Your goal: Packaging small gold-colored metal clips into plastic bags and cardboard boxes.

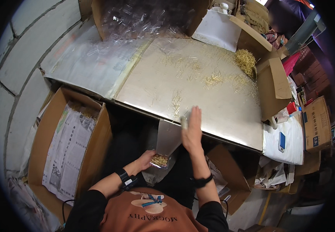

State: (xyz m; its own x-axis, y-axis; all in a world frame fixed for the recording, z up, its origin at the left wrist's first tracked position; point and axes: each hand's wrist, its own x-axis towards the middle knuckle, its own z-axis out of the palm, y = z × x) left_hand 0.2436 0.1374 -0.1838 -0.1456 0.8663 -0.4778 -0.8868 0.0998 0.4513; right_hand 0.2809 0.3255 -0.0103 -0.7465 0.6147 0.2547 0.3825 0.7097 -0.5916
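Observation:
My left hand [145, 159] holds a small clear bag [159, 160] with yellow straw-like strands in it, just below the table edge. A metal chute [168, 136] slopes from the table edge down into the bag. My right hand [192, 130] is flat with fingers together at the table edge above the chute, touching the steel tabletop [214, 104]. Loose yellow strands [213, 80] lie scattered on the tabletop, and a bigger heap [246, 61] sits at the far right corner.
An open cardboard box [43, 143] lined with newspaper stands at my left. A box of clear plastic bags [144, 17] sits at the back. More cardboard boxes [274, 83] and a white surface with a blue object [282, 141] are at the right.

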